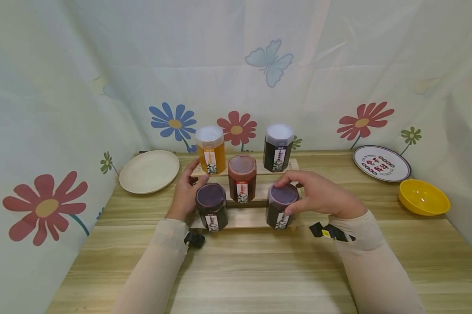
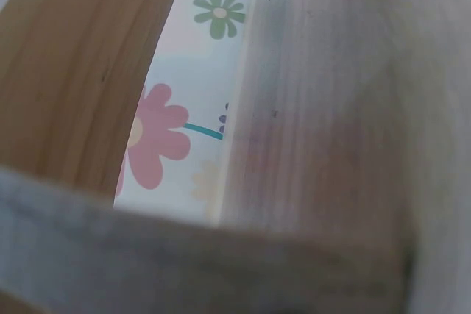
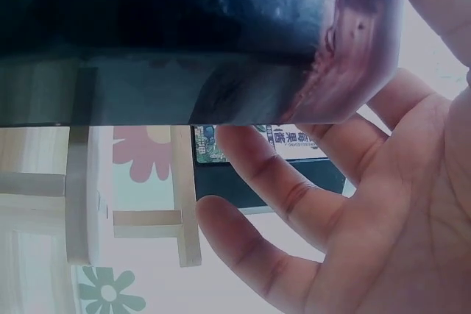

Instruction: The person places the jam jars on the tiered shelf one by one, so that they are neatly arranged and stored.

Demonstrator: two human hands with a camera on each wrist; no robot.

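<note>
In the head view, my right hand (image 1: 318, 192) grips the front right jam jar (image 1: 276, 218), dark with a purplish lid, at the lowest step of the wooden stand (image 1: 247, 216). The right wrist view shows this jar close up, its lid by my palm. My left hand (image 1: 186, 192) holds the left end of the stand's top step, thumb in front, other fingers partly hidden. Beside it stands a dark jar (image 1: 211, 205). A red jar (image 1: 242, 179) occupies the middle step; an amber jar (image 1: 212, 152) and a dark jar (image 1: 278, 150) stand on top.
A cream plate (image 1: 149, 172) lies at the table's back left. At the right are a white plate with red lettering (image 1: 400, 172) and a yellow bowl (image 1: 424, 198). Patterned curtain (image 1: 236, 43) hangs behind the wooden table (image 1: 259, 279). Stand slats (image 2: 81, 71) fill much of the left wrist view.
</note>
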